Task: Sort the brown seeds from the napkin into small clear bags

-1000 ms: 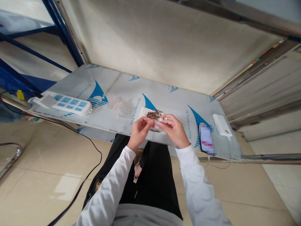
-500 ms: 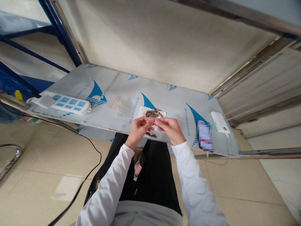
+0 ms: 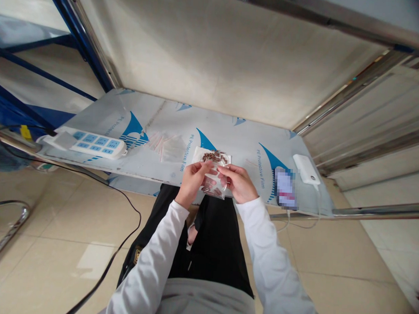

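A small clear plastic bag (image 3: 219, 189) hangs between my two hands near the front edge of the shelf. My left hand (image 3: 196, 177) pinches its upper left part and my right hand (image 3: 236, 177) pinches its upper right part. Reddish-brown bits show at the bag's lower part; whether all of them lie inside it I cannot tell. Just beyond my fingers, a pile of small brown pieces (image 3: 214, 156) lies on a white sheet (image 3: 197, 154), partly hidden by my hands. The kind of the pieces is too small to make out.
A stack of clear bags with red edges (image 3: 170, 148) lies left of the sheet on the film-covered metal shelf (image 3: 227, 130). Farther left sits a white power strip (image 3: 100, 145). A phone (image 3: 285, 189) and a white power bank (image 3: 305, 169) with cables lie on the right.
The clear bag now shows spread out below my fingers, its lower edge toward me. My hands have shifted slightly and still pinch at its top.
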The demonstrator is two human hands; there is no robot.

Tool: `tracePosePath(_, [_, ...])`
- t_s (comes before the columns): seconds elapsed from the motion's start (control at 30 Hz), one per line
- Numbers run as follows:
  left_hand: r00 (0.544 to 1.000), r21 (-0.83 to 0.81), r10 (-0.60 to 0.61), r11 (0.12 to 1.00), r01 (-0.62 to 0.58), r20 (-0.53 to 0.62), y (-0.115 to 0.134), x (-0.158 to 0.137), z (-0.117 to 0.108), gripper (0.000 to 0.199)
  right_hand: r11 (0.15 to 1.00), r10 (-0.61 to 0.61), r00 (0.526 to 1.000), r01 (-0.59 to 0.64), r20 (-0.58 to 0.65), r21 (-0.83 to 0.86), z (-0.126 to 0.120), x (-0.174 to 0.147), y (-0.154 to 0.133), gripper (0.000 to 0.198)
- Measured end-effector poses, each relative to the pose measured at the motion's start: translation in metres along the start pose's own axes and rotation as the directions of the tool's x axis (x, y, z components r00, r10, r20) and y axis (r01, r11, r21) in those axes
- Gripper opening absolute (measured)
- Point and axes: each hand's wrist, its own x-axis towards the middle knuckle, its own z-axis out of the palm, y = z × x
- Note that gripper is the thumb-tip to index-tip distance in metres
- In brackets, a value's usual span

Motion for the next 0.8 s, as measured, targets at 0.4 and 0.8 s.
tracePosePath(0.4, [0.984,0.176,0.11,0.981,-0.085,-0.142,-0.009,0.003,0.0,0.033,0.991,-0.091,0.995,0.086,-0.049,-0.105,-0.002,-0.004,0.007,0.039])
tracePosePath(0.8, [0.978,0.21,0.203,0.955,-0.209,0.049,-0.014,0.002,0.0,0.031,0.924,-0.218,0.976,0.199,-0.025,-0.328,-0.003,-0.005,0.013,0.043])
